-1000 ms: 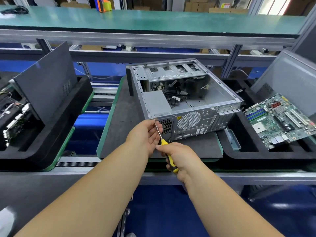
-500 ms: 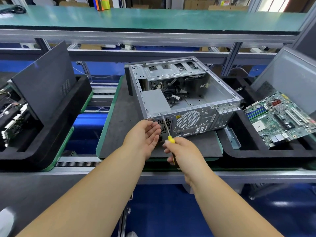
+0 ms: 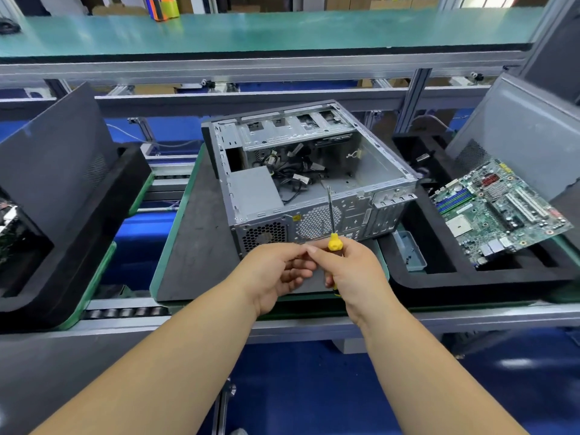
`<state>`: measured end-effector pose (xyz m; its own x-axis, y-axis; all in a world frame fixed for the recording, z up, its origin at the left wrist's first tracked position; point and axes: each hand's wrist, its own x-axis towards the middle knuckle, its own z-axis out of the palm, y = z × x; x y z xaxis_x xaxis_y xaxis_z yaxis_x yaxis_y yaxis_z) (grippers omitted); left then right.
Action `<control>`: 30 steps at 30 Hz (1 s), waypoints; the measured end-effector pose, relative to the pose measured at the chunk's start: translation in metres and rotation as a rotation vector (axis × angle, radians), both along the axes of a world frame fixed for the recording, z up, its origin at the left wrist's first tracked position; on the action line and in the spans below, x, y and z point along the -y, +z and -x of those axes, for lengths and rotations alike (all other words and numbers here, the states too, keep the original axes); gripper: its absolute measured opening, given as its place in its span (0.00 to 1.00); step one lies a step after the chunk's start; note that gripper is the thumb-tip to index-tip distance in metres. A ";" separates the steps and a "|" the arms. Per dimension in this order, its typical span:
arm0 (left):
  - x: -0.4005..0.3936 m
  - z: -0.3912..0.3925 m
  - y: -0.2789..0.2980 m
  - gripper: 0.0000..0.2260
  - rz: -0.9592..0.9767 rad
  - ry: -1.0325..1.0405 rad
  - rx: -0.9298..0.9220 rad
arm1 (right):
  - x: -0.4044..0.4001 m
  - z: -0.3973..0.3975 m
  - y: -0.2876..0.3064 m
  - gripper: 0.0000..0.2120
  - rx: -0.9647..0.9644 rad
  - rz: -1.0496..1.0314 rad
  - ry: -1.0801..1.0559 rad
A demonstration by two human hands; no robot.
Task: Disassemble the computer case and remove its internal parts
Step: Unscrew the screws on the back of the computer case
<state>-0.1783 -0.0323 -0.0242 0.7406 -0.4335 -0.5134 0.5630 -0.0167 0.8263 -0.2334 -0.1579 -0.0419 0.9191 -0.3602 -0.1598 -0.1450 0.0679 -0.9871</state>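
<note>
The computer case [image 3: 310, 183] lies open on the table [image 3: 194, 240]. In front of it, the right hand [image 3: 351, 271] grips a screwdriver [image 3: 332, 233], shaft upright; the left hand [image 3: 276, 274] seems to pinch something tiny, perhaps a screw, which could slip and fall.

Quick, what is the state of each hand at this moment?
Left hand: fingers loosely curled, holds nothing that can be seen.
Right hand: grips the yellow-handled screwdriver with the metal shaft, shaft pointing up.
</note>
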 end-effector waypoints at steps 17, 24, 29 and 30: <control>0.067 0.002 -0.007 0.09 -0.134 -0.028 0.193 | 0.186 -0.003 -0.022 0.11 -0.142 0.055 -0.529; 0.067 0.002 -0.012 0.08 -0.151 0.019 0.155 | 0.190 -0.005 -0.025 0.13 -0.141 0.004 -0.478; 0.061 0.007 -0.014 0.08 -0.206 0.022 0.187 | 0.148 0.008 -0.039 0.04 -0.177 -0.016 -0.383; 0.057 0.008 -0.015 0.09 -0.241 0.022 0.270 | 0.140 0.009 -0.041 0.03 -0.174 -0.017 -0.356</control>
